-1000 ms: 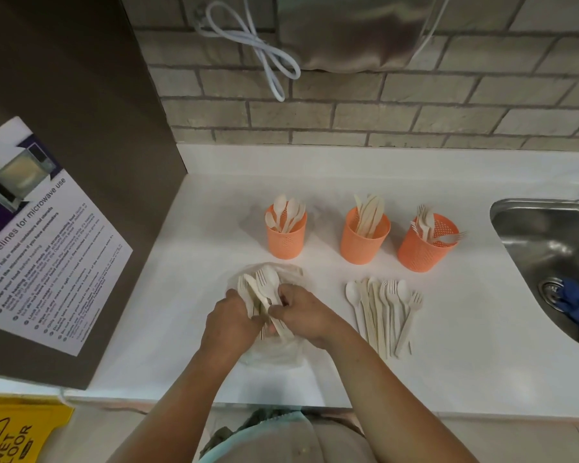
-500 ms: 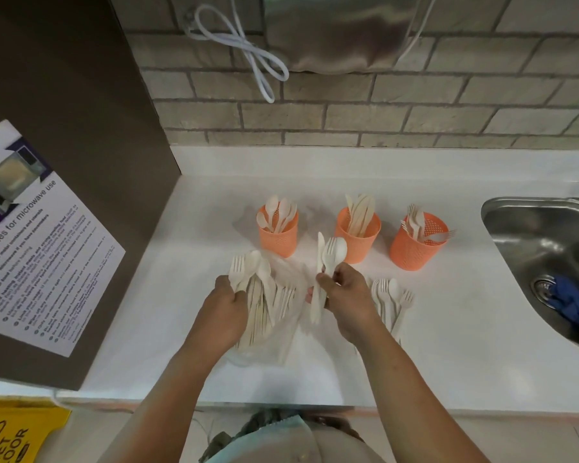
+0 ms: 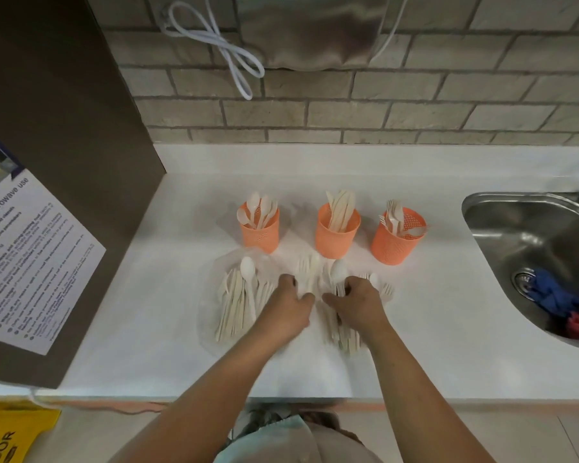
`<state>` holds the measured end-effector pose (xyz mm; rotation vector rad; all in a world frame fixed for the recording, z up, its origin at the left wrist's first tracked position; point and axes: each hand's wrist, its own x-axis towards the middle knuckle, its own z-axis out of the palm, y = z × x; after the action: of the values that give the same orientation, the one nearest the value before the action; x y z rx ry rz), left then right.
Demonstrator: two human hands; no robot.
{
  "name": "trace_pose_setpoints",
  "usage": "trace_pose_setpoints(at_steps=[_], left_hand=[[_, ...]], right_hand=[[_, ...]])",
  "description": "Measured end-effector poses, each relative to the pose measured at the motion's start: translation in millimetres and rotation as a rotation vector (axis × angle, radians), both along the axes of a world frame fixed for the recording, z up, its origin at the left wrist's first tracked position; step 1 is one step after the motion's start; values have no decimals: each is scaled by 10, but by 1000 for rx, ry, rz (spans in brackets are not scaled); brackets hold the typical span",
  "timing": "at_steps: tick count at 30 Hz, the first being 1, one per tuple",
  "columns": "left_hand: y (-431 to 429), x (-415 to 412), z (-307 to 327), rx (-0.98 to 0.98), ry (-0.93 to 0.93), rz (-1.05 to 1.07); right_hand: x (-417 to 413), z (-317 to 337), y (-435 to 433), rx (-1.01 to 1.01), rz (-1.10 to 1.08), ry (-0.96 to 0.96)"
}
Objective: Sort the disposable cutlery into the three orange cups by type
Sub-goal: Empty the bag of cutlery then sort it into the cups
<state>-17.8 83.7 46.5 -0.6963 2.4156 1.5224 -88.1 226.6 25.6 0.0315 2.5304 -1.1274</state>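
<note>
Three orange cups stand in a row: the left cup (image 3: 259, 233) holds spoons, the middle cup (image 3: 337, 237) knives, the right cup (image 3: 396, 245) forks. A heap of pale cutlery (image 3: 238, 302) lies on a clear plastic bag to the left. My left hand (image 3: 290, 307) pinches a few blurred pieces (image 3: 307, 274) just right of that heap. My right hand (image 3: 360, 304) rests on a second pile (image 3: 341, 332) and grips a small bunch topped by a spoon (image 3: 338, 270). More pieces (image 3: 383, 289) poke out beyond its fingers.
A steel sink (image 3: 528, 248) with blue and red cloths is set into the white counter (image 3: 168, 295) on the right. A brown panel with a microwave notice (image 3: 30, 255) borders the left side. A brick wall rises behind the cups.
My right hand carried its bunch down and right onto the right-hand pile. My left hand let go of the heap on the bag and moved right, beside my right hand.
</note>
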Motion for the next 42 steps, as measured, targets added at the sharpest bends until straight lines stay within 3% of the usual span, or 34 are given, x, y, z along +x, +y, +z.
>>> trace_pose_setpoints(at_steps=[7, 14, 27, 31, 37, 42], left_hand=[[154, -87, -486, -188, -37, -68], [261, -139, -435, -113, 61, 25], [478, -171, -403, -307, 70, -20], [509, -157, -376, -480, 66, -103], [423, -134, -486, -756, 78, -257], [391, -80, -589, -777, 160, -340]], right_hand=[[18, -28, 239, -10, -5, -31], [-24, -28, 412, 58, 9, 82], [-54, -121, 619, 80, 45, 181], [-71, -256, 646, 179, 69, 284], [-46, -348, 636, 371, 271, 405], [149, -615, 602, 519, 412, 393]])
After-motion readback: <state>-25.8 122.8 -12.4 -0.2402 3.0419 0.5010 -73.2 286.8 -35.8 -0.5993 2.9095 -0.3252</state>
